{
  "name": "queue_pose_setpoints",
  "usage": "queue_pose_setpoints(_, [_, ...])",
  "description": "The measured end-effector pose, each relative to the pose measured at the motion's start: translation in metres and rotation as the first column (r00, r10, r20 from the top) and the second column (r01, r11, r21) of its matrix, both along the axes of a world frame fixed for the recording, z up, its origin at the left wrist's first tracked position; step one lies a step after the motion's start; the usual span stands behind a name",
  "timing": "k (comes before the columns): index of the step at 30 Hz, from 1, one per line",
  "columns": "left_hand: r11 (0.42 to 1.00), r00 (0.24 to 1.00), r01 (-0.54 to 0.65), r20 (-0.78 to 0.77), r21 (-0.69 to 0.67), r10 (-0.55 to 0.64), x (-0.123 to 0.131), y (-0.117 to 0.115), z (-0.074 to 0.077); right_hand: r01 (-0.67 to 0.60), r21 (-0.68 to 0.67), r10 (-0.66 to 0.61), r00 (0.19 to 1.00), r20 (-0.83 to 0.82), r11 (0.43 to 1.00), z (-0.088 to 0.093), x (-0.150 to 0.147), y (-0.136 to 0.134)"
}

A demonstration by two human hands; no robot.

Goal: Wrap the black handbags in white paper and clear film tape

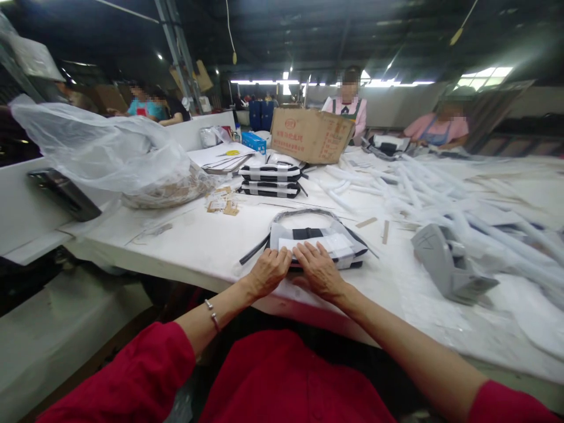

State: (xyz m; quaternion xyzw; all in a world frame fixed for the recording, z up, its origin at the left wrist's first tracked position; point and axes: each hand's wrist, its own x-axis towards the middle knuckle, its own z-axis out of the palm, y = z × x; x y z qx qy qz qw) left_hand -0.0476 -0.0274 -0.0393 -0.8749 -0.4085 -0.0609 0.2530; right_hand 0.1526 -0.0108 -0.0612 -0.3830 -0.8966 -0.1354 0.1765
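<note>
A black-and-white handbag (352, 263) lies flat at the near edge of the table, partly covered with pale wrapping. Its handle (304, 212), wrapped in clear film, arches away from me at the back. A white sheet (335, 242) lies across the top. My left hand (269, 271) has its fingers curled over the bag's near left corner. Beside it, almost touching, my right hand (321, 271) bends its fingers over the sheet's near edge. Both thumbs are hidden. A black strap (254, 250) sticks out to the left.
Two stacked wrapped bags (271, 181) sit behind, near a cardboard box (304, 135). A grey tape dispenser (449, 264) and white foam tubes (409, 182) lie right. Left are a large plastic bag (110, 150), tags (222, 202) and a dark phone-like object (66, 194). Co-workers sit across the table.
</note>
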Motion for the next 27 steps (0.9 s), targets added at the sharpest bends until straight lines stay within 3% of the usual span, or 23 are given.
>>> queue_pose_setpoints(7, [0.995,0.999,0.02,-0.026,-0.099,-0.022,0.007,0.022,0.04,0.059,0.056,-0.056,0.997,-0.055,0.997,0.01,-0.001,0.018])
queue_pose_setpoints(12, [0.992,1.0,0.021,-0.02,-0.126,-0.024,0.007,0.03,0.064,0.021,0.098,-0.013,0.997,-0.082,0.995,0.023,0.0,0.033])
queue_pose_setpoints(15, [0.996,0.998,0.054,-0.006,-0.074,-0.055,0.009,0.03,0.058,-0.004,0.1,0.011,0.998,-0.067,0.995,0.027,-0.002,0.036])
queue_pose_setpoints(20, [0.964,0.997,0.065,0.033,0.258,-0.076,0.013,0.036,0.021,-0.004,0.077,0.008,0.998,-0.056,0.997,0.026,-0.009,0.036])
queue_pose_setpoints(22, [0.945,0.99,0.052,0.107,0.324,-0.092,0.012,0.041,0.011,-0.006,0.047,0.009,0.998,-0.063,0.999,0.027,-0.01,0.037])
queue_pose_setpoints(27, [0.935,0.957,0.115,0.214,0.335,-0.194,0.002,0.05,0.01,-0.006,-0.013,0.005,0.998,-0.07,1.0,0.034,-0.013,0.039])
